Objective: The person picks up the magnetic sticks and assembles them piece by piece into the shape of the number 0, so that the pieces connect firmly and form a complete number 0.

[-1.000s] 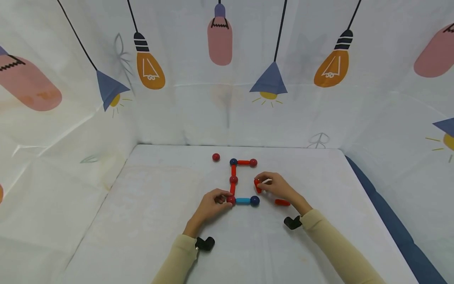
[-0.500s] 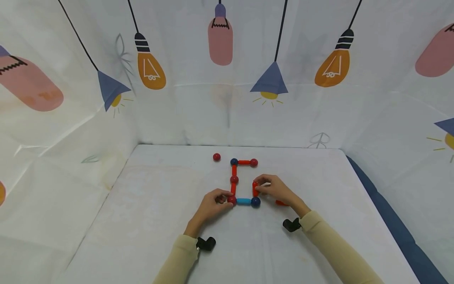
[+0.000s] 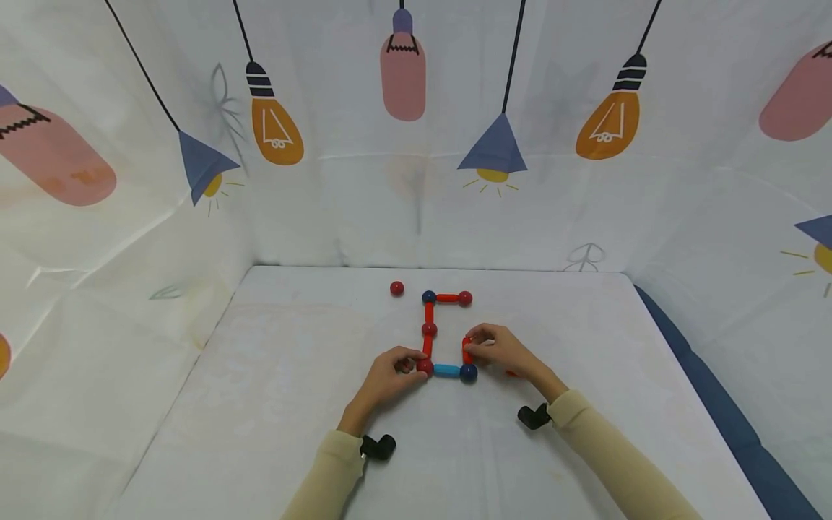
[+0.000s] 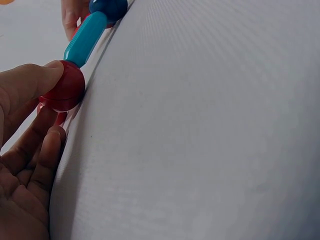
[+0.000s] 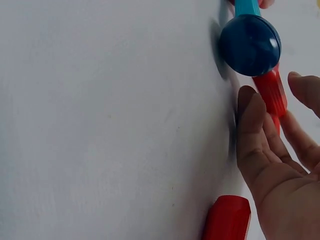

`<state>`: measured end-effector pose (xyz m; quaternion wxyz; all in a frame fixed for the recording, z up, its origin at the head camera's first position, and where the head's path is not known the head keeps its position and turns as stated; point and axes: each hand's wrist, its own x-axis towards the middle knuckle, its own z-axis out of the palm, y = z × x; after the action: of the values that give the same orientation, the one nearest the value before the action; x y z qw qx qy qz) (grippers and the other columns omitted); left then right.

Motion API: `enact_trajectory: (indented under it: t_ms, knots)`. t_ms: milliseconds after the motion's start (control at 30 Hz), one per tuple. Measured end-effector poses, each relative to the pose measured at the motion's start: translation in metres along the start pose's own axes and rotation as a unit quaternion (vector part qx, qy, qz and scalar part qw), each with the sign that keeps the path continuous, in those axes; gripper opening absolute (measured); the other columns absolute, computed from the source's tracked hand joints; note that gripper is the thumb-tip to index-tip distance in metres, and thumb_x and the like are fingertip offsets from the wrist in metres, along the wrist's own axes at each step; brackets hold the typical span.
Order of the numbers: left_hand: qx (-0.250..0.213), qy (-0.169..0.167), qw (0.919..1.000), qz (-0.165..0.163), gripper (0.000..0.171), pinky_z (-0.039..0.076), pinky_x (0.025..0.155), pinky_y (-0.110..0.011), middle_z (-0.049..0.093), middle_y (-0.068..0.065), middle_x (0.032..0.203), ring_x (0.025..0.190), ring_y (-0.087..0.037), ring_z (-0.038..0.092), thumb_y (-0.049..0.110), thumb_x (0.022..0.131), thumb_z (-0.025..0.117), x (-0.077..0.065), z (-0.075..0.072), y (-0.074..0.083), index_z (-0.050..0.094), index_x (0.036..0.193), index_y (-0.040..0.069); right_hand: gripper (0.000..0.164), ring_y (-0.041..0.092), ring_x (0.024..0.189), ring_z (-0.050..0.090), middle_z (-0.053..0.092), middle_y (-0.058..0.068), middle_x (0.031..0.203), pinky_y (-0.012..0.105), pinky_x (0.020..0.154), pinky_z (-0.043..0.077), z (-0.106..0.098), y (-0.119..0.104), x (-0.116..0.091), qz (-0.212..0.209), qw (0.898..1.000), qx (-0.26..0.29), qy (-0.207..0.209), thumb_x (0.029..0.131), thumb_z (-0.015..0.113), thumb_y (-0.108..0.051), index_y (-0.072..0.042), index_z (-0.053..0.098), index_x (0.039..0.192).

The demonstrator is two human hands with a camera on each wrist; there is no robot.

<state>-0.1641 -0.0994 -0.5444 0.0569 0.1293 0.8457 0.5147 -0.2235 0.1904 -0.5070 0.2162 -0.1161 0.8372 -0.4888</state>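
Note:
A ball-and-rod construction toy lies on the white table. My left hand (image 3: 386,375) pinches the large red ball (image 4: 67,87) at its lower left corner. From that ball a light blue rod (image 3: 446,370) runs right to a dark blue ball (image 5: 250,45). My right hand (image 3: 500,347) holds a red rod (image 5: 272,92) whose near end meets the dark blue ball. In the right wrist view the thumb appears slightly off this rod. Up the left side, red rods (image 3: 429,313) link a middle red ball (image 3: 429,329) and a top blue ball (image 3: 429,297).
At the top right, another red rod (image 3: 447,297) ends in a red ball (image 3: 465,298). A loose red ball (image 3: 397,288) lies at the back. One loose red rod (image 5: 227,220) lies by the right wrist, mostly covered in the head view. A printed sheet (image 3: 364,202) stands behind the table.
My right hand has brought its red rod down and left, straightened it, and set it against the dark blue ball, which shifted slightly nearer. The left hand stays on the red ball.

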Motion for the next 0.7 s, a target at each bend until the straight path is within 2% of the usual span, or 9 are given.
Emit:
enact_trajectory:
  t_ms: [133, 400, 533, 700]
  knots:
    - [0.0, 0.0, 1.0, -0.001, 0.028, 0.051, 0.082, -0.023, 0.067, 0.003, 0.1, 0.091, -0.014, 0.06, 0.025, 0.09, 0.08, 0.0, 0.0, 0.0, 0.076, 0.117, 0.019, 0.042, 0.02, 0.087, 0.068, 0.07, 0.014, 0.112, 0.032, 0.076, 0.06, 0.003, 0.001, -0.003, 0.001, 1.0, 0.004, -0.002, 0.097, 0.072, -0.027, -0.003, 0.062, 0.13]
    - [0.0, -0.002, 1.0, 0.0, 0.029, 0.051, 0.083, -0.023, 0.067, 0.003, 0.102, 0.092, -0.015, 0.06, 0.026, 0.091, 0.08, -0.001, -0.001, 0.0, 0.075, 0.118, 0.019, 0.056, 0.019, 0.083, 0.067, 0.071, 0.018, 0.113, 0.033, 0.069, 0.06, 0.009, 0.004, -0.017, -0.038, 0.999, -0.027, -0.007, 0.097, 0.072, -0.023, 0.0, 0.051, 0.142]
    - [-0.001, 0.0, 1.0, -0.002, 0.029, 0.051, 0.083, -0.023, 0.067, 0.003, 0.102, 0.092, -0.015, 0.059, 0.025, 0.091, 0.08, -0.001, -0.002, -0.001, 0.075, 0.118, 0.019, 0.053, 0.02, 0.084, 0.069, 0.072, 0.017, 0.114, 0.032, 0.071, 0.06, 0.012, 0.002, -0.025, -0.05, 0.998, -0.04, -0.009, 0.097, 0.072, -0.024, -0.002, 0.052, 0.141]
    - [-0.001, -0.004, 1.0, -0.002, 0.029, 0.051, 0.083, -0.023, 0.068, 0.002, 0.104, 0.093, -0.015, 0.06, 0.025, 0.091, 0.079, -0.001, -0.001, -0.001, 0.075, 0.119, 0.019, 0.045, 0.021, 0.095, 0.069, 0.071, 0.011, 0.115, 0.032, 0.078, 0.06, 0.017, 0.002, -0.033, -0.051, 0.996, -0.069, 0.0, 0.095, 0.075, -0.026, -0.006, 0.06, 0.133]
